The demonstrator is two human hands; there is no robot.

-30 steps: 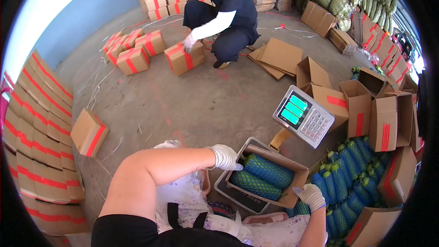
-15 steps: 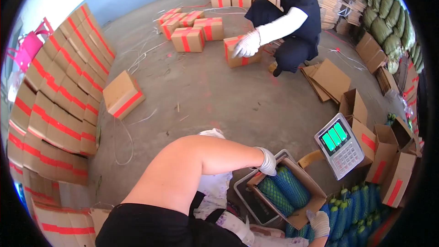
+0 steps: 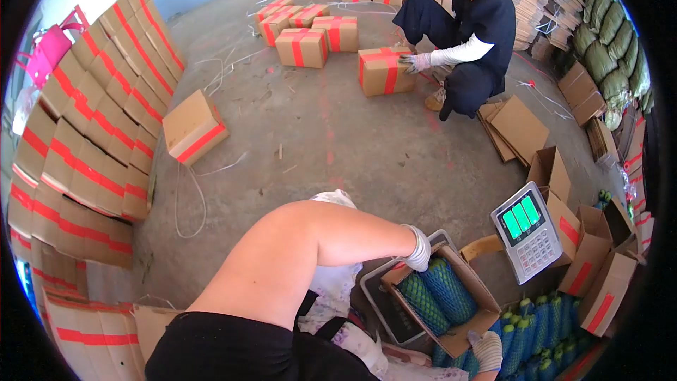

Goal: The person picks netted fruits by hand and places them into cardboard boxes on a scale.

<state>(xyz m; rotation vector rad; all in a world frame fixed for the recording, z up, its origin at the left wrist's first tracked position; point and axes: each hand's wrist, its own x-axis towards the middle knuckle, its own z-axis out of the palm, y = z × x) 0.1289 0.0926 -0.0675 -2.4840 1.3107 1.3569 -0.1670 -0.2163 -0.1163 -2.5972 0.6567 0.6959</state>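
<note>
An open cardboard box (image 3: 484,292) sits tilted over the scale platform (image 3: 390,312). Inside it lie long, dark-green vegetables (image 3: 446,290) in blue and green mesh sleeves. My left hand (image 3: 419,248), in a whitish knit glove, is closed on the box's far upper edge, its fingertips partly hidden. At the near right corner, my right hand (image 3: 486,350), gloved alike, grips the cardboard with its fingers bent over the edge. The scale's display head (image 3: 527,231), lit green, stands to the right of the box.
More mesh-sleeved vegetables (image 3: 539,331) lie at lower right, beside open boxes (image 3: 592,257). Red-taped cartons (image 3: 92,134) are stacked along the left. Ahead, a co-worker (image 3: 486,28) squats by a taped carton (image 3: 386,70). Loose straps (image 3: 201,201) and a single carton (image 3: 194,127) lie on the floor.
My view has shifted slightly, while both my hands stay at the box. The co-worker's outstretched arm has drawn back to the side of the taped carton.
</note>
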